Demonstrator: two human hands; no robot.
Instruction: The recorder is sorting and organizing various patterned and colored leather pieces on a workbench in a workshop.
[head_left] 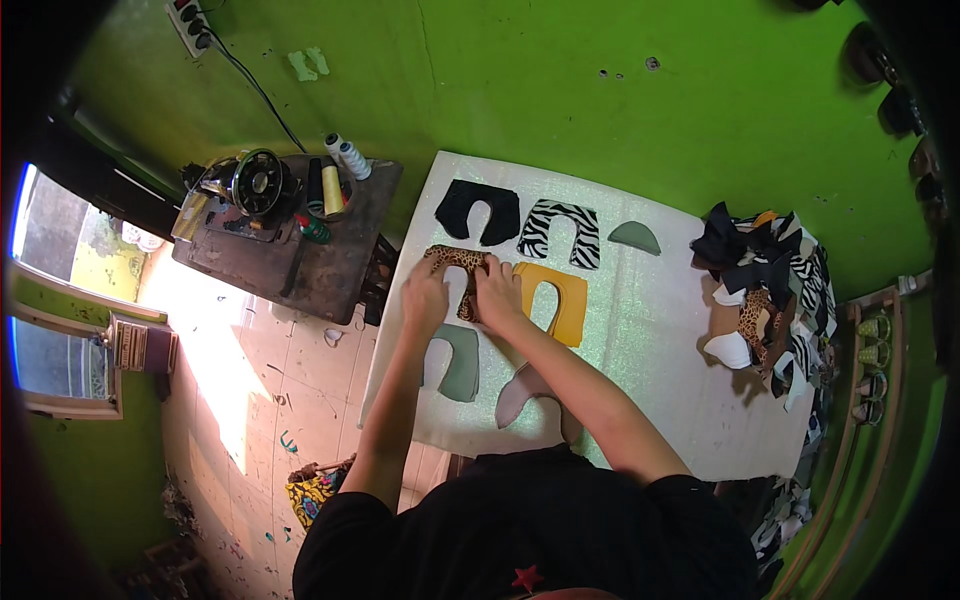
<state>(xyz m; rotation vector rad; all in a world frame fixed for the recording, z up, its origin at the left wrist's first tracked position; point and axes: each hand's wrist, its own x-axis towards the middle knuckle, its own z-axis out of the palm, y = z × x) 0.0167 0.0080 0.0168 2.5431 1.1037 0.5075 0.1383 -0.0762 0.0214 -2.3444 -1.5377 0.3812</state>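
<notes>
Two hands: both rest flat, fingers spread, on one leopard-print cut piece; neither closes around anything.
Nearest row: a pale pink-grey U-shaped piece (528,398) lies by the near edge of the white tabletop (690,400), with a grey-green U-shaped piece (458,362) just left of it.
Left hand (426,296): pressing the left part of the leopard-print piece (452,262), near the tabletop's left edge.
Right hand (497,292): palm down on the right part of the same piece, touching the left hand's side.
Beside it: a mustard-yellow U-shaped piece (556,300) lies just right of the right hand.
Far row: a black piece (478,212), a zebra-striped piece (560,232) and a small grey-green half-round (634,238).
Right edge: a heap of mixed cut pieces (765,300).
Step, as I judge it: smoothing and squaring the leopard piece into the laid-out rows.
Next move calls for: lifting both palms straight off without dragging it.
</notes>
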